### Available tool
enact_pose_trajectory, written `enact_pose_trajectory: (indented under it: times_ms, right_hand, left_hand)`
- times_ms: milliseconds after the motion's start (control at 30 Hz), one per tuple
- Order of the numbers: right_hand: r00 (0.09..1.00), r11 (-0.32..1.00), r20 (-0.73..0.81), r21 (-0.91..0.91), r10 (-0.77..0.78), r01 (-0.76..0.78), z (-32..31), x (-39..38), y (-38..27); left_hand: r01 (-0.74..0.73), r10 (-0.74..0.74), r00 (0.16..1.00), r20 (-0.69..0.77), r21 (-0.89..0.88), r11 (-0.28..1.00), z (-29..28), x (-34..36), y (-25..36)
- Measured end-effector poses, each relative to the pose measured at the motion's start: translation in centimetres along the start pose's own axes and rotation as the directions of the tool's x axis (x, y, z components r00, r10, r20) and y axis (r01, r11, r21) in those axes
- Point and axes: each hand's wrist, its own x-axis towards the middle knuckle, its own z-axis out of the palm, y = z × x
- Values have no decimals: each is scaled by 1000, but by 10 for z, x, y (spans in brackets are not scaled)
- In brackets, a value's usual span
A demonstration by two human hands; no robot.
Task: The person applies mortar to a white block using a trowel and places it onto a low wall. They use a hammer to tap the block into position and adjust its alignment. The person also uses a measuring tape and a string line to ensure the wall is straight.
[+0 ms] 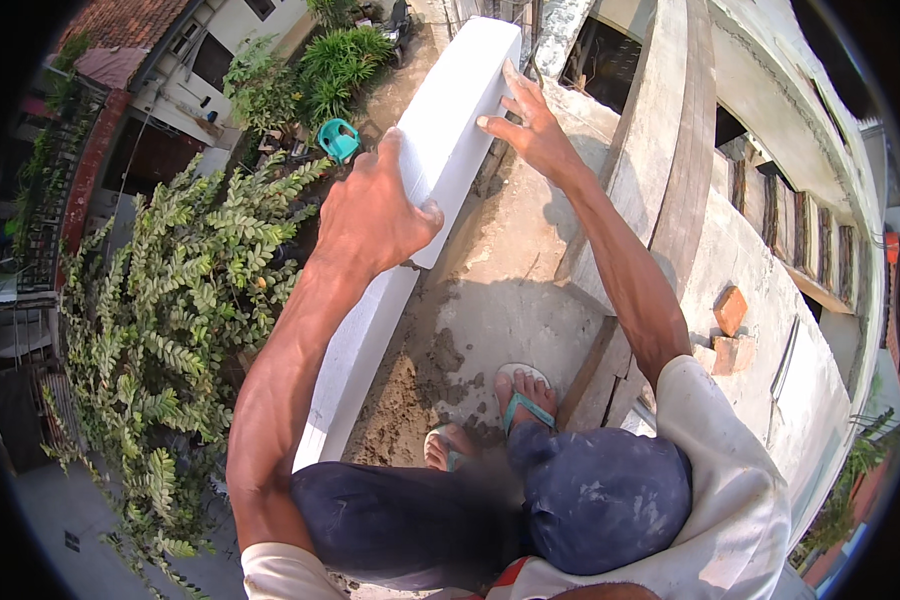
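Observation:
A long white building block (458, 120) lies lengthwise ahead of me. Its near end meets another white block (355, 345), which runs back toward my knees. My left hand (375, 205) grips the far block near that end, with its fingers along the left edge and its thumb across toward the right edge. On the block's right side, closer to its far end, my right hand (535, 125) touches with spread fingertips. The fingers of that hand are apart and not wrapped round the block. The far block's underside is hidden.
Wet mortar (395, 405) is spread beside the near block, by my sandalled feet. Wooden planks (660, 130) stand to the right, with broken bricks (732, 330) beyond. Left of the wall, leafy branches (185, 340) and a teal plastic chair (339, 141) show lower down.

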Motion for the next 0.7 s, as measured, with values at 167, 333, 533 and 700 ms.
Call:
enact_pose_trajectory:
  times_ms: [167,333,533,700]
  right_hand:
    - [979,980,138,117,148,-164,-14,-7,0]
    - [998,986,11,154,66,-67,-7,-22,15]
    - [992,945,47,304,115,-123,13,-31,3]
    - [994,925,12,366,106,-103,25,-26,2]
  left_hand:
    - [-2,0,999,44,26,1000,0,4,0]
    - [-45,44,999,20,66,997,16,8,6]
    - [-139,145,988,-61,87,986,23,14,-3]
    - [-40,39,999,5,101,994,14,9,5]
